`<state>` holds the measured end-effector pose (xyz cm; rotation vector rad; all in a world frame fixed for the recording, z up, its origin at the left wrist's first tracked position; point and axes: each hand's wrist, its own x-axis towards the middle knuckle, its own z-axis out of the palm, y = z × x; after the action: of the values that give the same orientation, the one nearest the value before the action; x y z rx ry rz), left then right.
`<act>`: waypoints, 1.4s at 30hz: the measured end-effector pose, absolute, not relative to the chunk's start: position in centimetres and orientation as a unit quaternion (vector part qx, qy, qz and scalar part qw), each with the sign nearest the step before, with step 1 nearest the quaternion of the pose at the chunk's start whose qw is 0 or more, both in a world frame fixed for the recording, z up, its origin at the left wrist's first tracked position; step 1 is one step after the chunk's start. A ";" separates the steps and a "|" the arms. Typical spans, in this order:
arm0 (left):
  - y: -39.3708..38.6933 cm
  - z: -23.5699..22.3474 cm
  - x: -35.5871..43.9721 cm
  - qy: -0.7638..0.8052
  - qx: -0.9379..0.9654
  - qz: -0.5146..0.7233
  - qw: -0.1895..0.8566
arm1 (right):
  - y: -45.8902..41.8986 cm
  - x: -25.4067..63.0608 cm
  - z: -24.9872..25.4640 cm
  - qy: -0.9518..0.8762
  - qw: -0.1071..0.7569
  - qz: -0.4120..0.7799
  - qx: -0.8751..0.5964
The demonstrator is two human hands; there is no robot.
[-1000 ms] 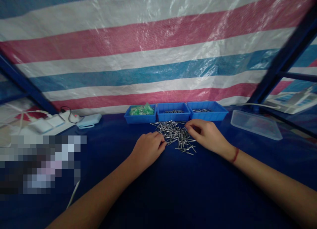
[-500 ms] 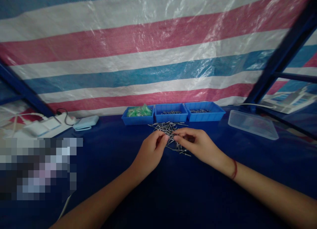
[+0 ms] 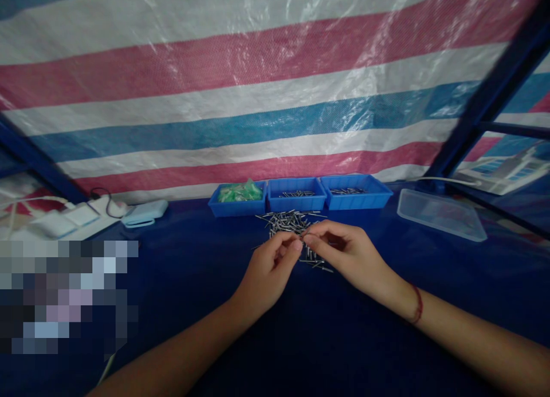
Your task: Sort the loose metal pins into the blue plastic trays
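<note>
Blue table [image 3: 344,339] — trays [image 3: 296,204], loose metal pins [image 3: 289,220].

Left hand [image 3: 272,268]: thumb and fingers bent to a pinch, forearm angled up from the near left. Right hand [image 3: 350,251]: thumb and index finger drawn together, wrist banded in red. Fingertips of both hands meet closely above the surface's middle.

No readable text.
No word, brand or number can be made out on the middle blue tray [image 3: 296,203]; the white device [image 3: 505,171] well to its right shows blue patches, too blurred to read.
</note>
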<state>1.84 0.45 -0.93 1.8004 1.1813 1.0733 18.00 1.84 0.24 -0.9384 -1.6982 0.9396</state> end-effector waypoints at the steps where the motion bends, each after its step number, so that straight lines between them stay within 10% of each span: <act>1: 0.5 -0.9 1.9 0.459 0.700 0.408 0.364 | 1.8 18.0 0.2 -0.693 0.475 0.385 -0.383; 31: 0.2 -0.7 1.5 0.436 0.681 0.512 0.291 | 2.3 18.6 0.2 -0.791 0.422 0.266 -0.353; 37: 0.4 -0.4 1.2 0.442 0.688 0.498 0.289 | 6.8 22.8 0.3 -0.681 0.510 0.096 -0.517; 42: 0.9 -0.3 0.6 0.465 0.792 0.365 0.152 | 9.5 26.2 0.4 -0.631 0.412 0.005 -0.657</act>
<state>0.58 0.91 -0.28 2.2742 1.3335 1.0484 26.24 9.53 0.36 -1.6541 -1.5873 0.0129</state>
